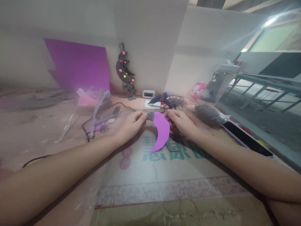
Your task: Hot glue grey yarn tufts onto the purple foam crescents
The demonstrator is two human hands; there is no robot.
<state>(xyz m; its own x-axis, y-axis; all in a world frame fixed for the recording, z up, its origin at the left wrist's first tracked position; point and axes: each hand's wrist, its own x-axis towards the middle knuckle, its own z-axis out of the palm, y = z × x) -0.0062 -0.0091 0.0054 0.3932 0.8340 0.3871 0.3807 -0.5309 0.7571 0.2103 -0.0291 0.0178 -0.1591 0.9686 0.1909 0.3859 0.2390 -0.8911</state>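
A purple crescent moon cutout (pixel 162 130) is held up over the cardboard, its pointed tip hanging down to the left. Grey yarn (pixel 150 116) is wound around its upper left end. My left hand (pixel 135 123) pinches that wrapped end between thumb and fingers. My right hand (pixel 177 120) is closed in a pinch at the crescent's upper right edge; its fingertips are partly hidden, and I cannot make out what lies between them. Below it, loose loops of grey yarn (pixel 174 148) rest on the cardboard.
Behind stand a glue gun (pixel 162 99), a small white clock (pixel 148 94) and a dark crescent ornament with coloured balls (pixel 124 69). A purple sheet (pixel 80 66) leans on the wall. To the right lie a grey yarn skein (pixel 208 115) and a phone (pixel 246 138). Printed cardboard (pixel 141 182) covers the front.
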